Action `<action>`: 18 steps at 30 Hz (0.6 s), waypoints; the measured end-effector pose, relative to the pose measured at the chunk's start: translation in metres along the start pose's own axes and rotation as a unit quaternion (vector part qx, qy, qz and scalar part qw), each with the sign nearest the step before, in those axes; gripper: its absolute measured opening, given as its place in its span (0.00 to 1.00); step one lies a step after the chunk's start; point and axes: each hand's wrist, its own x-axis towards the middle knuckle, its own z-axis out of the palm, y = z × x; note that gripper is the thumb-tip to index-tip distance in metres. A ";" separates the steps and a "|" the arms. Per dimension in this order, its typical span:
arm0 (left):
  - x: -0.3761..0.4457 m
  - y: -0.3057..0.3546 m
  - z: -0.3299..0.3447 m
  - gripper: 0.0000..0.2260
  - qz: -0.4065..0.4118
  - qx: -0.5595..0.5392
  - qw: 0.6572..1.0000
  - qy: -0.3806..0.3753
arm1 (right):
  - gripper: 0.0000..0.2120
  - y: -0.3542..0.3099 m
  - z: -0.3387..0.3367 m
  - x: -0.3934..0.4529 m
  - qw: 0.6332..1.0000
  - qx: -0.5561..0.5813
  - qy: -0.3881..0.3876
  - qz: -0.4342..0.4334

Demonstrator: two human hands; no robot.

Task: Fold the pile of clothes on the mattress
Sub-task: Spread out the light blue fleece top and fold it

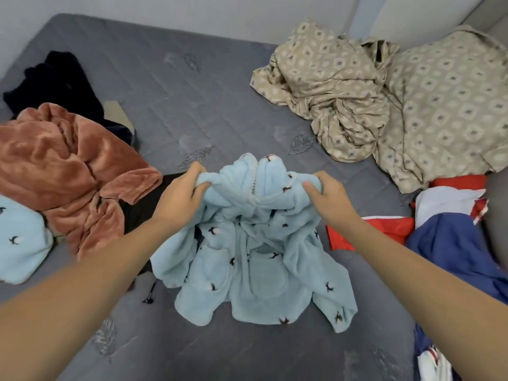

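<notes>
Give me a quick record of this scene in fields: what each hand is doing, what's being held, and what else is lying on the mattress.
left hand: left hand grips one shoulder of the light blue fleece jacket
right hand: right hand grips the other shoulder
jacket state: lifted at the top, hem lying on the grey mattress, unfolded
left side: rust fleece garment, black garment
far right: beige patterned sheet
near right: red, white and navy clothing
</notes>
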 end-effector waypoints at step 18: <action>-0.120 0.154 -0.133 0.06 0.046 0.026 0.996 0.076 | 0.06 -0.126 -0.105 -0.157 0.976 -0.117 0.109 -0.149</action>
